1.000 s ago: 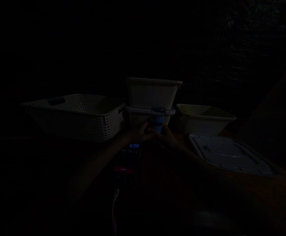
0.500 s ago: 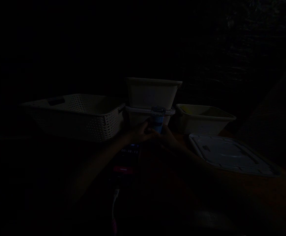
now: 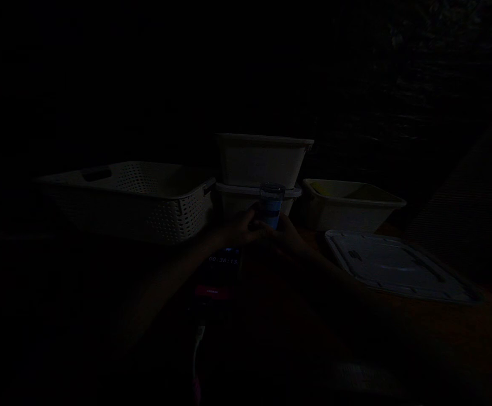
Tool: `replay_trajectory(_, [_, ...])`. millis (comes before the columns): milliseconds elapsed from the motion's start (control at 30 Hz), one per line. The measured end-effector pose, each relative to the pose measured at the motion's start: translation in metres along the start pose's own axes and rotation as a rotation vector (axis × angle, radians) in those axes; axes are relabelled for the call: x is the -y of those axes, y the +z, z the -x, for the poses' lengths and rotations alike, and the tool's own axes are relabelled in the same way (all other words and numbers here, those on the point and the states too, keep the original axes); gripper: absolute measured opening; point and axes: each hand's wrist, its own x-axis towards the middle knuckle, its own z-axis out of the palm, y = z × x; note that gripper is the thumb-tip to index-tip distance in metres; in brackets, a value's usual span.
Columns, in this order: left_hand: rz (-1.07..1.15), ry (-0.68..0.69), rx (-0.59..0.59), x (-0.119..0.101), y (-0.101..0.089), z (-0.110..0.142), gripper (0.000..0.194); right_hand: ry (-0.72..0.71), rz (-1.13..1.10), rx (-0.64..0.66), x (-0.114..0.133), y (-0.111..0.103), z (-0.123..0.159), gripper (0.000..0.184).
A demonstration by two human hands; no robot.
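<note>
The scene is very dark. A clear cup-like container [image 3: 271, 194] with a blue lower part stands upright in the middle, and I cannot make out its exact kind. My left hand [image 3: 246, 226] is closed around its left side. From the right, my right hand [image 3: 288, 232] also grips the container low down. Fingers of both hands meet near its base, where detail is lost in shadow. Just below my left wrist lies a phone [image 3: 218, 276] with a timer on its screen and a white cable [image 3: 196, 344] plugged in.
A perforated basket [image 3: 178, 217] is at left. Behind my hands, a pale tub [image 3: 262, 160] sits on a lidded one [image 3: 237, 200]. Another tub [image 3: 347, 214] with something yellow inside stands at right, behind a flat lid [image 3: 398, 265] on the wooden table [image 3: 478, 332].
</note>
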Motion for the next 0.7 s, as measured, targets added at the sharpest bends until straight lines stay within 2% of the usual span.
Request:
replay_trajectory(233, [-0.026, -0.048, 0.010, -0.0034, -0.0011, 0.0011, 0.043, -0.016, 0.012, -0.015, -0.0023, -0.0003, 0.0006, 0.045])
replay_trajectory(700, [0.036, -0.041, 0.000, -0.0018, 0.0001, 0.0004, 0.046, -0.053, 0.038, -0.008, 0.0009, 0.0009, 0.0010, 0.042])
